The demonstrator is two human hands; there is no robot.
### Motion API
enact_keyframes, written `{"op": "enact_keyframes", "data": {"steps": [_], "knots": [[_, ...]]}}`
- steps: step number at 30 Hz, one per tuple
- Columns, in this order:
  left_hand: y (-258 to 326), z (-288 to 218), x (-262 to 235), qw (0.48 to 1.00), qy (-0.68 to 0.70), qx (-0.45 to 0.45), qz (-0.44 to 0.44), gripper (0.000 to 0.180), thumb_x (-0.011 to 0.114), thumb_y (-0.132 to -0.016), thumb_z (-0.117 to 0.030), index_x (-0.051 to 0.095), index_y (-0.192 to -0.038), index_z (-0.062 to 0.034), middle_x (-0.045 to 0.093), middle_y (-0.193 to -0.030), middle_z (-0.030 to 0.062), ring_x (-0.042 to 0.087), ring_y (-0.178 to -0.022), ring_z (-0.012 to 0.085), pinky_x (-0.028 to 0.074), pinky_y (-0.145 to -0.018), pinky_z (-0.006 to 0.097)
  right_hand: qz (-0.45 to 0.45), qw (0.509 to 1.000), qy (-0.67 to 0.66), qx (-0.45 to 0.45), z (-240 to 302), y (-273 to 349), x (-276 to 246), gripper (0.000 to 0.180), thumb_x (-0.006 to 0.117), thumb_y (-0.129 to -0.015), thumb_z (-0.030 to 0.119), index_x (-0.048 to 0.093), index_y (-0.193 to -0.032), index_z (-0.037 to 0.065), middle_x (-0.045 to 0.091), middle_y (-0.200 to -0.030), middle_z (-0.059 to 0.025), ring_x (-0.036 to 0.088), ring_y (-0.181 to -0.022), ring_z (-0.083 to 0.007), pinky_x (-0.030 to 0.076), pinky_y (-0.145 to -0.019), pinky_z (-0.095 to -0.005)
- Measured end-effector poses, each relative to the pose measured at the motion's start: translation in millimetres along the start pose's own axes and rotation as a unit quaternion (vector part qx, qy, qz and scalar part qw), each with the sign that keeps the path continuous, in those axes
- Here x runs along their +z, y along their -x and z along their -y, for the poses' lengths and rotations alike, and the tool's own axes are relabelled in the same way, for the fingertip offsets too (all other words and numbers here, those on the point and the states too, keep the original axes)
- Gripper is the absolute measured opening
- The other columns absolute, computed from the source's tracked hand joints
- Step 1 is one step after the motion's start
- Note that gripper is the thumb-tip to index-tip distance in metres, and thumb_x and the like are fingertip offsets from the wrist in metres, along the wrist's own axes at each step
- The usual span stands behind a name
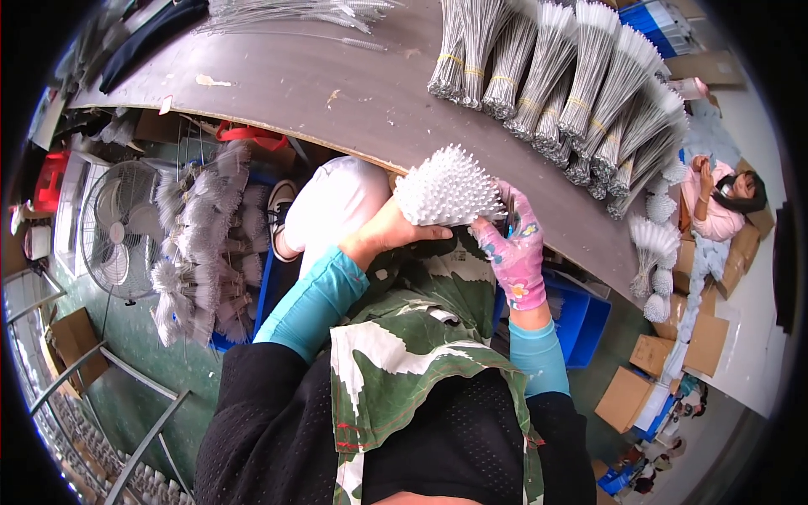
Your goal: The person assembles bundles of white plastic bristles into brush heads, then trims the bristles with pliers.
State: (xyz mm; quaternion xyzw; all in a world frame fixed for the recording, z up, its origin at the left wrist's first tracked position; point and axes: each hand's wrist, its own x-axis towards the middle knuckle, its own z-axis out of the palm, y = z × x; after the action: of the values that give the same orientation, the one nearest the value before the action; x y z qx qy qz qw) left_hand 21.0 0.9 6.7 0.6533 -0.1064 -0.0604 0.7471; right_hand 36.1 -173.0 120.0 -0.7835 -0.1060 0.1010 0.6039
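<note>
A thick bundle of thin wire brushes is in front of me, its packed white bristle tips facing up and away. My left hand, bare below a teal sleeve, is wrapped round its left and near side, with the thumb lying along the bottom. At the bundle's right side, my right hand wears a pink flowered glove; its bent fingers close on that end, where a bit of the grey wires shows. The fingertips of the left hand are hidden behind the bristles.
Several banded bundles of wire brushes stand at the table's far right. Loose brushes lie at its far left. A fan and heaped brushes are at left, a blue bin at right. Another person sits far right.
</note>
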Motion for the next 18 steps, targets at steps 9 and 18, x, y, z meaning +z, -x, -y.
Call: {"op": "enact_keyframes", "data": {"steps": [9, 18], "knots": [[8, -47, -2, 0.998, 0.059, -0.005, 0.020, 0.064, 0.078, -0.070, -0.011, 0.048, -0.126, -0.0010, 0.055, -0.120, 0.0070, 0.047, -0.113, 0.0178, 0.035, -0.099, 0.032, 0.032, 0.998, -0.039, -0.044, 31, -5, -11, 0.035, 0.070, -0.075, -0.001, 0.055, -0.107, 0.000, 0.060, -0.097, -0.0022, 0.056, -0.090, -0.0104, 0.045, -0.080, -0.0239], [23, -76, 5, 0.983, 0.158, -0.077, 0.063, 0.056, 0.076, -0.071, -0.004, 0.052, -0.122, -0.0008, 0.058, -0.115, 0.0044, 0.050, -0.108, 0.0150, 0.038, -0.096, 0.030, 0.054, 0.993, -0.099, -0.027, 48, 7, -35, 0.026, 0.068, -0.077, 0.002, 0.057, -0.101, 0.002, 0.058, -0.088, -0.0006, 0.055, -0.081, -0.0082, 0.046, -0.071, -0.0220]]}}
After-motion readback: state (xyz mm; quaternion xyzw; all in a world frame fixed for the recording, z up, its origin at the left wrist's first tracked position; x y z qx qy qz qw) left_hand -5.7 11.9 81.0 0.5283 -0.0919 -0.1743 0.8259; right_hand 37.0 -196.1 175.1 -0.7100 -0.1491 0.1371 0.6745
